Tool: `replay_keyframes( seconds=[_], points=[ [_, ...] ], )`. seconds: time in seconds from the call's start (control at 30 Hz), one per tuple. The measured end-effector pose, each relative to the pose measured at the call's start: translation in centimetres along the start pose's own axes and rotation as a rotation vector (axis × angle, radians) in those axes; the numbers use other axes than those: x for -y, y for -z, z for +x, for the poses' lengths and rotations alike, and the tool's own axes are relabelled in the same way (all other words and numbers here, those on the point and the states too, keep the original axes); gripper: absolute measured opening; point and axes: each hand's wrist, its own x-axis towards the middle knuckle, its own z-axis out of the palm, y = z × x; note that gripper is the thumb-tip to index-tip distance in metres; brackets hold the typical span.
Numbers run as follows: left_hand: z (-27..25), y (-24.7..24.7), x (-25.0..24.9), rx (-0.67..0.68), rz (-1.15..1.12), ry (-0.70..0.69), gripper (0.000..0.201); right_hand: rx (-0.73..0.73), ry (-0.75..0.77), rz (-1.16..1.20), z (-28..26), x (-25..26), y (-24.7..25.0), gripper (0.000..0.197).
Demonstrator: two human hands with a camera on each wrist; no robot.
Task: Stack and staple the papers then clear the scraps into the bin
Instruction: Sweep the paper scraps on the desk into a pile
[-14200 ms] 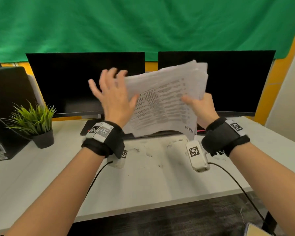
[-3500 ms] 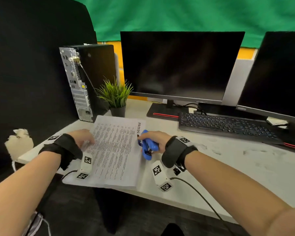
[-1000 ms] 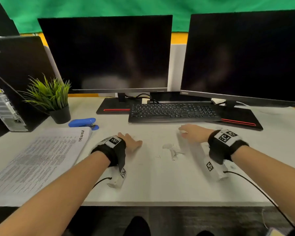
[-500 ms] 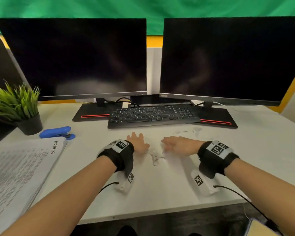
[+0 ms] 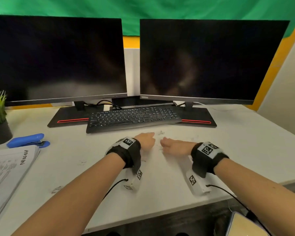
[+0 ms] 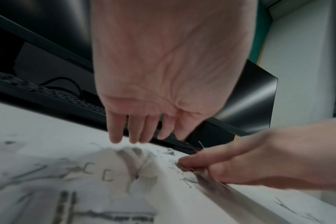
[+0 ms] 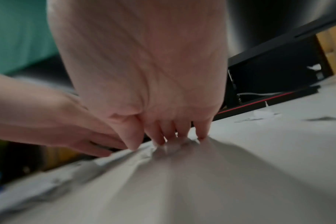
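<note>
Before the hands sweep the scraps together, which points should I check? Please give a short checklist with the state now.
1. White printed paper stack set aside on the white desk: ok.
2. Blue plastic stapler put down beside the stack: ok.
3. Left hand and right hand on either side of the small scraps: ok.
4. Hands holding nothing: cannot tell, blurred.
5. Bin within reach: cannot tell.

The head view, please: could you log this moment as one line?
stage: gathering scraps | left hand: open, at desk | right hand: fingertips on desk | papers: stacked | stapler: idle
</note>
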Motion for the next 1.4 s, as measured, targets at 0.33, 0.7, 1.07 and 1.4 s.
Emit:
replay_keyframes(
  seconds=[0.33, 0.7, 1.07, 1.4],
  points=[
    [3.3, -0.6, -6.2, 0.094, 0.066, -0.073, 0.056, -0.200, -0.328, 0.133, -5.2, -10.0, 2.2, 0.058],
    [-4.3, 1.0, -4.3, 0.130, 0.116, -0.227, 0.045, -0.044, -0.161, -0.006, -1.3, -2.5, -1.1, 0.061],
    [-11.4, -0.4, 4.6, -0.122, 0.033, -0.129, 0.042, -0.313, -0.454, 0.285, -7.1, -9.5, -2.5, 0.072],
    [-16.6, -4.1, 9.2, -0.014, 0.082, 0.074, 0.063, -0.020, -0.047, 0.172, -5.8, 4.5, -5.6, 0.071]
  ],
)
